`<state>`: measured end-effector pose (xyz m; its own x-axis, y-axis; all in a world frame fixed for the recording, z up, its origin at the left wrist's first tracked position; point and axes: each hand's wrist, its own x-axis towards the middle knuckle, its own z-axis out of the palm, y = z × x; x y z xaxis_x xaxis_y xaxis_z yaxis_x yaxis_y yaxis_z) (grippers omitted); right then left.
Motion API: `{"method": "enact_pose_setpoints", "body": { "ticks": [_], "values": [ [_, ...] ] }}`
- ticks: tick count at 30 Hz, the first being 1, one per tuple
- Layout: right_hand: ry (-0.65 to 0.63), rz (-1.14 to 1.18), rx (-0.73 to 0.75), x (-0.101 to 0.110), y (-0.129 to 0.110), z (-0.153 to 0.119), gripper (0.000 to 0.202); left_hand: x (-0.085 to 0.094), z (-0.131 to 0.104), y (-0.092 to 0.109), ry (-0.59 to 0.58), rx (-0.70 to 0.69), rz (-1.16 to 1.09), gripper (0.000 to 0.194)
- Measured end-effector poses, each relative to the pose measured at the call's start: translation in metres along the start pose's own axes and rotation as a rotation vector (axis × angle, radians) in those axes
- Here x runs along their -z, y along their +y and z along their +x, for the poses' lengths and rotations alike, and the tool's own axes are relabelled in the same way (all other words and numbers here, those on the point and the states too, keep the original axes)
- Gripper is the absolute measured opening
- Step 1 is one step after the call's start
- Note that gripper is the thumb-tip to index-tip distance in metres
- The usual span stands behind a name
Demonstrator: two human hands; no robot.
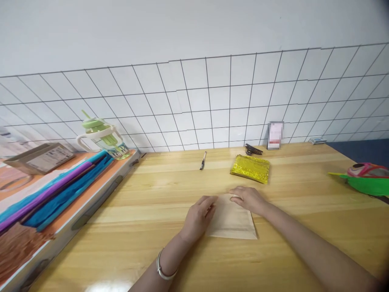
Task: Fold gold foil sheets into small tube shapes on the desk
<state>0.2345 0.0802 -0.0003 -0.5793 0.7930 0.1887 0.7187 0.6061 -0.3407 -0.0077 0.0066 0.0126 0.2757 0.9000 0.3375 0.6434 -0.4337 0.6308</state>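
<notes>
A beige paper sheet [231, 222], folded flat, lies on the wooden table [146, 211] in front of me. My left hand [199, 217] rests on its left edge with the fingers curled down over the paper. My right hand [247, 199] presses on its far right corner, fingers spread flat. A stack of gold foil paper [251, 168] lies just beyond my right hand. A black pen [203, 160] lies further back to the left.
A large flat box [60, 211] with blue and purple tissue paper borders the table's left. A green-lidded cup [101, 138] and a cardboard box [39, 158] stand on it. A black clip [253, 149], a small card [275, 135] and a green-pink object [366, 178] sit at the back and right.
</notes>
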Motion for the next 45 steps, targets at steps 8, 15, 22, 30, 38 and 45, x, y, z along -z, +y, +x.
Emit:
{"method": "enact_pose_setpoints", "body": {
  "ticks": [8,15,22,30,38,45],
  "values": [
    [0.071,-0.12,0.069,0.01,-0.018,0.0,0.031,-0.014,0.004,0.002,-0.267,-0.23,0.129,0.038],
    [0.041,-0.121,0.175,-0.004,-0.061,-0.007,0.041,-0.015,-0.004,0.008,-0.31,-0.244,0.391,0.047],
    [-0.03,-0.144,0.145,-0.02,-0.062,-0.019,0.056,-0.017,-0.006,0.008,-0.306,-0.235,0.447,0.065],
    [-0.096,-0.2,0.071,-0.014,-0.039,-0.041,0.07,-0.01,-0.01,0.001,-0.337,-0.241,0.518,0.077],
    [-0.069,-0.306,0.053,-0.01,-0.026,-0.06,0.068,0.002,-0.015,-0.003,-0.357,-0.269,0.535,0.09],
    [-0.064,-0.309,0.042,-0.01,-0.026,-0.061,0.067,0.003,-0.014,-0.004,-0.357,-0.253,0.493,0.089]
  ]
}}
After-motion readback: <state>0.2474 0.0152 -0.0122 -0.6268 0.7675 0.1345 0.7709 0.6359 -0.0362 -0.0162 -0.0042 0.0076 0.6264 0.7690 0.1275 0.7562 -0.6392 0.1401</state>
